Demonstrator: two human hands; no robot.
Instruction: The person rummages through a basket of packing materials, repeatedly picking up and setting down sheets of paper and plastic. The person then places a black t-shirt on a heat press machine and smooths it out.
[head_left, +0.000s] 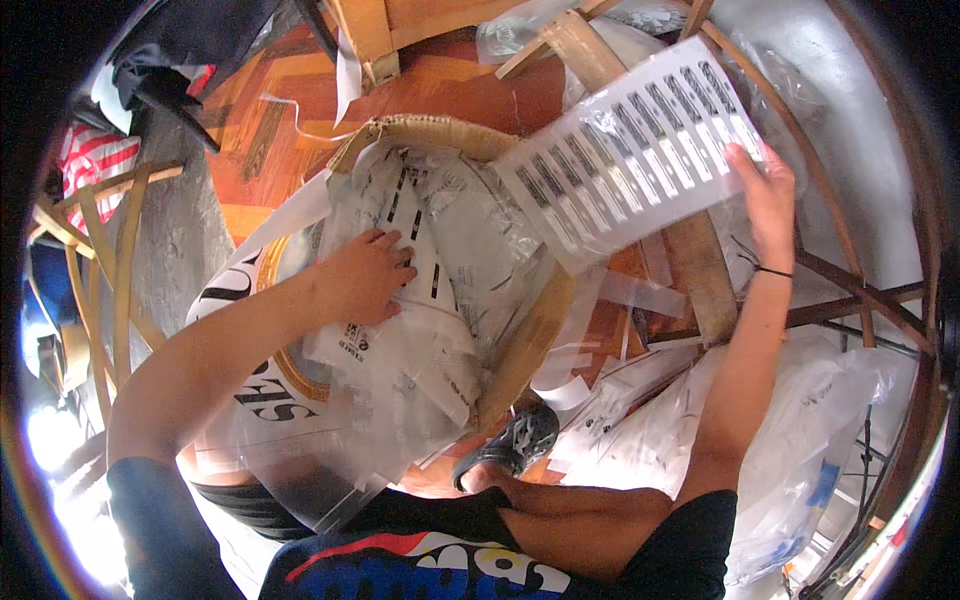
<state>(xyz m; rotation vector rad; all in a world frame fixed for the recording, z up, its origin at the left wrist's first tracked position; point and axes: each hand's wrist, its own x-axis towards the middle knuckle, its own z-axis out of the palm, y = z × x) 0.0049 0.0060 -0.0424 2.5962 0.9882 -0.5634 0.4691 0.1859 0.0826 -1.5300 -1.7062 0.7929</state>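
Observation:
My right hand (763, 196) grips the right end of a translucent plastic sheet or bag (637, 150) that carries a row of black-and-white printed strips. Its lower left end hangs over the rim of a cardboard box (525, 330). Inside the box lie several clear plastic bags (480, 217) with dark print. My left hand (365, 276) lies palm down, fingers spread a little, on a whitish printed plastic bag (442, 300) at the box's near left side. Whether its fingers pinch the film cannot be told. Under my left forearm is a white printed bag (232, 292) with large black letters and a gold frame picture.
Wooden slats (705, 277) and a metal frame (862, 300) stand at the right, near a large clear plastic bag (795, 435). More bags (637, 427) lie on the parquet floor (300, 90). Wooden legs (124, 255) are at the left. My foot wears a black clog (517, 442).

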